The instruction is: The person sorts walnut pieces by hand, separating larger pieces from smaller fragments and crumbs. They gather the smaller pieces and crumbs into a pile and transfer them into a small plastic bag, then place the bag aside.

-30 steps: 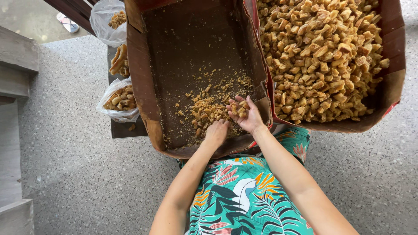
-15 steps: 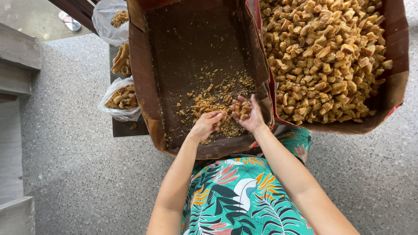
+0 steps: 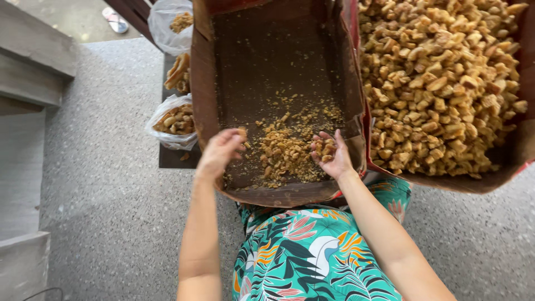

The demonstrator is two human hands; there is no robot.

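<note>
A nearly empty brown cardboard box (image 3: pixel 267 61) is seen in the upper middle of the frame, its long axis running from the top edge down towards the lower middle, where its near wall rests against a lap in a leaf-patterned garment (image 3: pixel 312 256). A heap of small golden fried pieces and crumbs (image 3: pixel 287 150) is spread across the lower part of the box floor, while the upper part is left bare.

The right hand (image 3: pixel 330 155) is held palm up inside the box, at the right edge of the heap; its fingers are curled loosely round a few pieces, which are cupped in the palm. The left hand (image 3: pixel 220 153) is placed at the box's lower left, over the left wall, with fingers bent towards the heap; one piece appears to be pinched at the fingertips, though the grip cannot be told for certain because of blur.

A second cardboard box (image 3: pixel 518 150), heaped full of larger fried pieces (image 3: pixel 440 83), is set just to the right, touching the first. At the upper left, clear plastic bags of the same pieces (image 3: pixel 173 120) are laid on a dark low stand (image 3: pixel 173 159) upon the speckled floor (image 3: pixel 111 184).
</note>
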